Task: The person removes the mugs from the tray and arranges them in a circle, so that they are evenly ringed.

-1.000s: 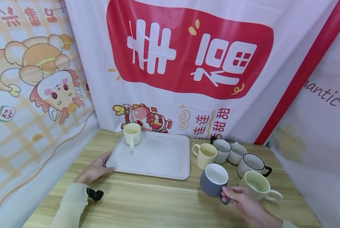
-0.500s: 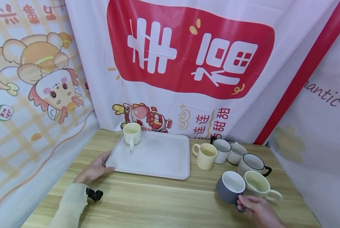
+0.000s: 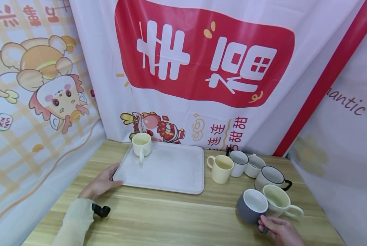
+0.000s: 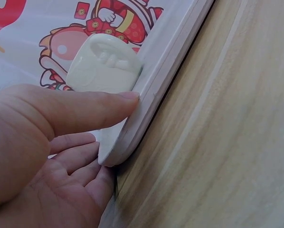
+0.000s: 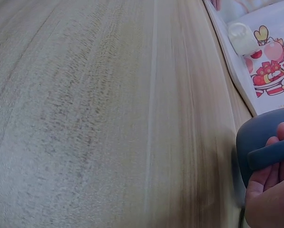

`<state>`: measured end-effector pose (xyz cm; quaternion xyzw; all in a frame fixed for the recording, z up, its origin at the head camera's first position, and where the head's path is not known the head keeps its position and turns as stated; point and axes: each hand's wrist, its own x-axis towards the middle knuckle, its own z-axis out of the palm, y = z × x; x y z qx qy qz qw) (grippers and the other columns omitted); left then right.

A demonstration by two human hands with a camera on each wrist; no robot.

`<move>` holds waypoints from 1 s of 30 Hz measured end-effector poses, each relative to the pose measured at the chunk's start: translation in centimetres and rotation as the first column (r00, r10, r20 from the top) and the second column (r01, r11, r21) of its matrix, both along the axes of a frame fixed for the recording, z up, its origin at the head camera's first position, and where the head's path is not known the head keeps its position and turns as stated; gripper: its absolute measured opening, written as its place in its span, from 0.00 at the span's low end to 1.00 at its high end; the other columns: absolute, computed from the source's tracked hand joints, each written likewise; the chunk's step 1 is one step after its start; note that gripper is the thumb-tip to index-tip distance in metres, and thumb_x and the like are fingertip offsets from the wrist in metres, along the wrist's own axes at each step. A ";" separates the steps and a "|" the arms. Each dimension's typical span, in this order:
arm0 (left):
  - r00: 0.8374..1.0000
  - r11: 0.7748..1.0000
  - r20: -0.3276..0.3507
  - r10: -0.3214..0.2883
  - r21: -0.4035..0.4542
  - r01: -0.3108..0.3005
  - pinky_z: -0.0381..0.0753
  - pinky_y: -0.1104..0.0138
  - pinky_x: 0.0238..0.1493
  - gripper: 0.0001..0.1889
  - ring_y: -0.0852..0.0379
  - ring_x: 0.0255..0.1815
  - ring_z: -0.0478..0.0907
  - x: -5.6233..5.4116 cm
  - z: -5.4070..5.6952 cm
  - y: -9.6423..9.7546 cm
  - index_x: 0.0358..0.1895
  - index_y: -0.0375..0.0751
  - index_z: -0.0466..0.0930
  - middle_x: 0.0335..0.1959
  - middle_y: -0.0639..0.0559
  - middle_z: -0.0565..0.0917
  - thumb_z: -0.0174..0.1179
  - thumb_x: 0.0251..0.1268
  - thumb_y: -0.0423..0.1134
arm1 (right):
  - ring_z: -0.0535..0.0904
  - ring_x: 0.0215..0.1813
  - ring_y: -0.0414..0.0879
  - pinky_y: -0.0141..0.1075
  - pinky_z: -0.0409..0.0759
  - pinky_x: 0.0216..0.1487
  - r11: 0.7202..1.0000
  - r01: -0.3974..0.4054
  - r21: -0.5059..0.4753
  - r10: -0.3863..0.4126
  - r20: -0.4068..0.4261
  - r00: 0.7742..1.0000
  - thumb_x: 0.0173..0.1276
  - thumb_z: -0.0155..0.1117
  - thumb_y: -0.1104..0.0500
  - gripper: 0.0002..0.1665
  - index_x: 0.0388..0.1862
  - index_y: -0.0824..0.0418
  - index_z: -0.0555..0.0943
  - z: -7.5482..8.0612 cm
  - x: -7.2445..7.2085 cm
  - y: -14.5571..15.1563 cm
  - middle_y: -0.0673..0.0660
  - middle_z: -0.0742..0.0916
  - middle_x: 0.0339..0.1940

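Observation:
My right hand (image 3: pixel 280 229) grips the handle of a dark grey-blue mug (image 3: pixel 248 212) with a white inside, at the front right of the table. In the right wrist view, fingers curl through that mug's handle (image 5: pixel 272 154). The mug stands close against a pale green mug (image 3: pixel 277 196), overlapping it in the head view. At the left, my left hand (image 3: pixel 101 183) holds the near left corner of a white rectangular tray (image 3: pixel 171 172). The left wrist view shows the thumb (image 4: pixel 97 111) on the tray's rim, the other fingers around its corner. A cream mug (image 3: pixel 141 145) stands upright on the tray's far left corner.
Right of the tray, a pale yellow mug (image 3: pixel 221 171), a white black-rimmed mug (image 3: pixel 239 164), a small white cup (image 3: pixel 254 167) and a wider black-rimmed mug (image 3: pixel 267 181) stand in a curved row. Printed cloth (image 3: pixel 186 99) hangs behind the wooden table (image 3: pixel 158 218).
My right hand has moved right and nearer to me with the dark grey-blue mug, bringing it beside the pale green mug. The left hand and tray stay put.

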<state>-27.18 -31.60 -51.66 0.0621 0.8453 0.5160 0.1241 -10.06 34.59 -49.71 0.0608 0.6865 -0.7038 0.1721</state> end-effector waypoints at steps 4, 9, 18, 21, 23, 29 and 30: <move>1.000 1.000 -0.004 0.003 -0.005 -0.003 0.47 0.36 0.86 0.51 0.26 0.87 0.39 0.1 -0.1 -0.1 0.85 0.27 0.39 0.87 0.27 0.41 0.68 0.71 0.33 | 0.87 0.44 0.33 0.23 0.86 0.53 1.000 0.011 0.024 -0.011 0.023 1.000 0.82 0.61 0.59 0.10 0.44 0.56 0.89 -0.2 -0.1 -0.1 0.44 0.91 0.40; 1.000 1.000 -0.005 0.003 -0.010 -0.003 0.48 0.36 0.86 0.51 0.27 0.87 0.40 -0.1 -0.3 -0.1 0.85 0.27 0.39 0.87 0.27 0.42 0.68 0.71 0.34 | 0.87 0.45 0.33 0.23 0.86 0.54 1.000 0.022 -0.016 -0.021 0.057 0.998 0.82 0.61 0.59 0.10 0.43 0.53 0.89 -0.5 -0.1 -0.1 0.44 0.91 0.40; 1.000 1.000 -0.004 0.008 -0.016 -0.008 0.48 0.35 0.85 0.52 0.25 0.86 0.40 0.0 -0.1 -0.1 0.85 0.27 0.39 0.86 0.26 0.41 0.68 0.71 0.33 | 0.87 0.47 0.33 0.24 0.86 0.55 0.998 -0.034 -0.047 0.036 0.024 0.999 0.83 0.58 0.60 0.11 0.44 0.54 0.89 -0.5 -0.1 0.0 0.45 0.91 0.41; 1.000 1.000 -0.003 0.010 -0.016 -0.010 0.48 0.35 0.85 0.51 0.26 0.87 0.40 0.0 -0.1 0.2 0.85 0.27 0.39 0.86 0.26 0.42 0.68 0.71 0.33 | 0.87 0.48 0.33 0.25 0.86 0.54 0.992 -0.038 0.119 0.039 -0.003 0.999 0.82 0.61 0.55 0.12 0.46 0.57 0.90 0.2 0.0 0.1 0.46 0.92 0.41; 1.000 1.000 -0.001 0.012 -0.018 -0.012 0.48 0.35 0.85 0.51 0.26 0.87 0.41 -0.1 -0.2 0.3 0.85 0.27 0.39 0.86 0.26 0.42 0.67 0.71 0.33 | 0.85 0.46 0.33 0.27 0.85 0.50 0.924 -0.017 0.382 0.036 -0.041 0.998 0.80 0.63 0.48 0.15 0.47 0.56 0.91 0.9 0.0 0.2 0.46 0.93 0.42; 1.000 1.000 0.002 0.015 -0.013 -0.015 0.47 0.36 0.86 0.51 0.27 0.87 0.39 0.0 -0.3 0.2 0.85 0.27 0.39 0.87 0.27 0.41 0.67 0.72 0.32 | 0.80 0.40 0.33 0.27 0.80 0.41 0.623 0.057 0.780 0.096 -0.149 0.984 0.72 0.71 0.41 0.19 0.48 0.54 0.91 4.2 -0.4 -0.1 0.46 0.92 0.41; 1.000 1.000 0.004 0.019 -0.012 -0.019 0.47 0.37 0.87 0.51 0.28 0.87 0.39 -0.1 -0.3 0.1 0.85 0.28 0.39 0.87 0.27 0.41 0.67 0.72 0.33 | 0.80 0.40 0.33 0.27 0.80 0.40 0.619 0.067 0.783 0.100 -0.162 0.982 0.71 0.73 0.42 0.19 0.49 0.54 0.91 4.9 -0.5 -0.2 0.46 0.92 0.41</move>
